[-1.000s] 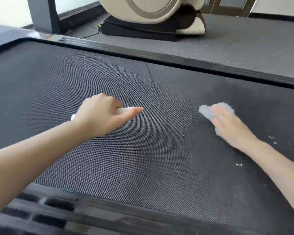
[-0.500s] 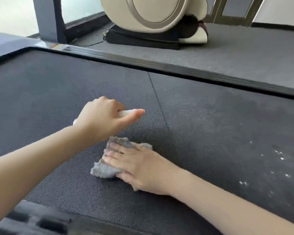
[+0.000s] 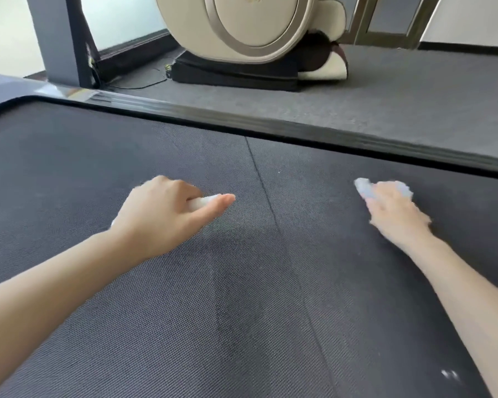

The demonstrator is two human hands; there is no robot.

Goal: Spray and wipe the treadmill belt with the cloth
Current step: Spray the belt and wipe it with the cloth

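Observation:
The dark textured treadmill belt [image 3: 242, 311] fills most of the view, with a thin seam running across it. My left hand [image 3: 161, 216] rests on the belt left of the seam, its fingers curled round a small white spray bottle [image 3: 204, 201] whose end pokes out by the thumb. My right hand [image 3: 394, 208] lies flat on a pale grey cloth [image 3: 362, 186] right of the seam, near the far side rail; the hand and cloth are blurred by motion. Most of the cloth is hidden under the fingers.
A black side rail [image 3: 299, 130] borders the belt's far edge. Beyond it lies grey carpet with a beige massage chair [image 3: 256, 33] on a dark base, and a grey treadmill upright [image 3: 61, 41] at the back left. White flecks [image 3: 450, 382] dot the belt near my right forearm.
My right hand has swept the cloth from beside my left hand out to the right and away, near the far rail. My left hand has kept its grip and place.

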